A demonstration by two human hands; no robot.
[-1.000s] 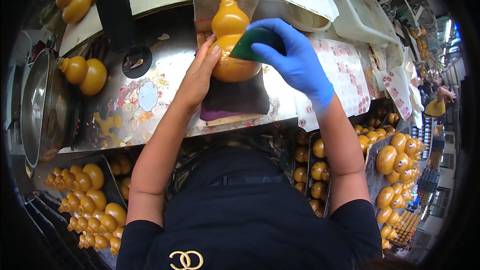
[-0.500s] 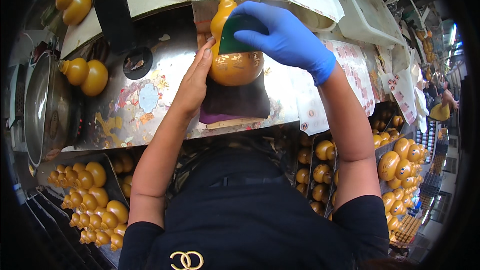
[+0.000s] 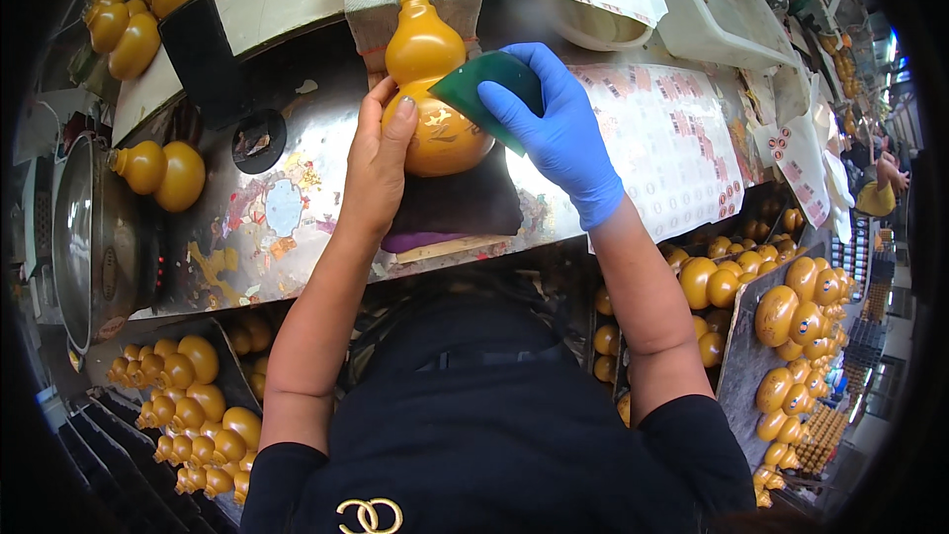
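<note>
An amber gourd-shaped bottle lies on a dark padded rest, its neck pointing away from me. Gold-coloured markings show on its wide lower bulb. My bare left hand is closed on the left side of that bulb, thumb on top near the waist. In its blue glove, my right hand pinches a flat green scraper between thumb and fingers. The scraper's pointed corner reaches over the bottle's right side near the waist; whether it touches, I cannot tell. A grey cloth lies under the neck.
Printed sheets cover the bench on the right. A phone-like black slab on a round base, another gourd bottle and a big metal pan stand left. Trays of gourd bottles flank me below; a white bin sits far right.
My right hand and the scraper have moved right and slightly down, uncovering the bottle's upper bulb. My left hand stays on the bottle. The whole view has shifted slightly.
</note>
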